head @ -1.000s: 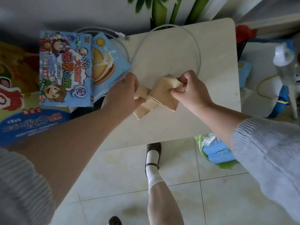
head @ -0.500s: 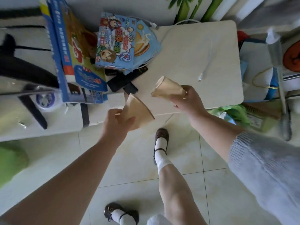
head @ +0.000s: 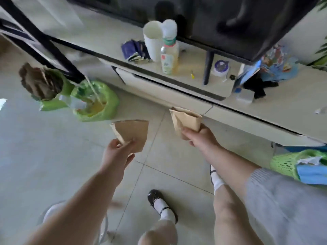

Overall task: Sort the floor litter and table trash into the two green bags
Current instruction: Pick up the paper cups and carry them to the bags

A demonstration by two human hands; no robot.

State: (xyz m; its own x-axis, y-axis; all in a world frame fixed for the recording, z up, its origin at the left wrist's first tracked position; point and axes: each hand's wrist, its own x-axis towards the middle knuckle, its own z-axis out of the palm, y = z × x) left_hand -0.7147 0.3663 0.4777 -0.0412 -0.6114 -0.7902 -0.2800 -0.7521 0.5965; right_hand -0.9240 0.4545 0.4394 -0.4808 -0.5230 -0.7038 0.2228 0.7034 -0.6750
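My left hand (head: 118, 152) pinches a flattened brown paper cup (head: 131, 133) by its lower edge, above the tiled floor. My right hand (head: 199, 137) grips a second brown paper cup (head: 185, 120) near its base, mouth pointing up and away. Two green bags stand on the floor at the left: one (head: 104, 103) holds plastic bottles and clear wrappers, the other (head: 53, 96) behind it is stuffed with brown paper. Both cups hang to the right of these bags, apart from them.
A low white TV cabinet (head: 194, 96) runs across the back with a white cup (head: 153, 39), a bottle (head: 169, 55), a dark blue wrapper (head: 134, 52) and snack boxes (head: 276, 66) on it. A green mesh basket (head: 286, 163) sits at the right. My feet stand on the tiles below.
I have turned left, away from the small table. Both hands carried the two paper cups off the table and now hold them over the floor near the green bags.
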